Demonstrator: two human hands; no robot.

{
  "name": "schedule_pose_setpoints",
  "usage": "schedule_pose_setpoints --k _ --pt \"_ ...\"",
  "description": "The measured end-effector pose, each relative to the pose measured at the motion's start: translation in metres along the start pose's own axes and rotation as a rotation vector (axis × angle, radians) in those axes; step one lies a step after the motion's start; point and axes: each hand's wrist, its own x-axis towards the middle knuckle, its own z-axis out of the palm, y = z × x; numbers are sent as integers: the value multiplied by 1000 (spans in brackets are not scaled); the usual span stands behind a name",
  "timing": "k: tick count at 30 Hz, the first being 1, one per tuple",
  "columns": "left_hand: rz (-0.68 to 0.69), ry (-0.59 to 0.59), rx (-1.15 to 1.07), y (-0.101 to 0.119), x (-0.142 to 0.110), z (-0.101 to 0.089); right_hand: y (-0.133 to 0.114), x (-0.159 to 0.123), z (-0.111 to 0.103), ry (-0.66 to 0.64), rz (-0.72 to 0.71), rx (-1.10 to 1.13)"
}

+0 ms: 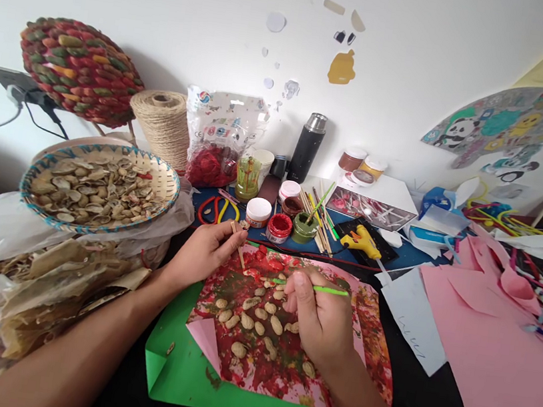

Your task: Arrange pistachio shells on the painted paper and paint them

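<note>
Head camera: I see the left hand (207,252) with fingers pinched around a thin wooden stick (241,253), its tip by a red-daubed peanut (252,273) on the paint-smeared pink sheet (293,390). The right hand (323,318) grips a green brush (332,291), tip near that peanut; from my end, I cannot tell whether either tool touches it. Plain peanuts (276,325) dot the sheet. Behind, a plastic bag (228,116) bears a "CE" mark. I cannot read the red paint jar's (278,235) label or the scrawl on a pale grey paper (410,311).
</note>
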Motion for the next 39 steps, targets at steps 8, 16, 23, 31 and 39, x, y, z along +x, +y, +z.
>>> schedule_pose_setpoints --k 8,16,23,31,39 --pt "-12 -6 3 0 1 0 1 0 0 13 38 14" --pt "-13 -6 1 0 0 0 2 0 1 30 0 34" --pt "-15 -15 0 0 1 0 -2 0 -1 -19 10 -24" --pt "-18 -24 -14 0 0 0 0 0 1 -6 -16 -6" --pt "-32 -35 -22 0 0 0 -5 -2 0 -29 -43 130"
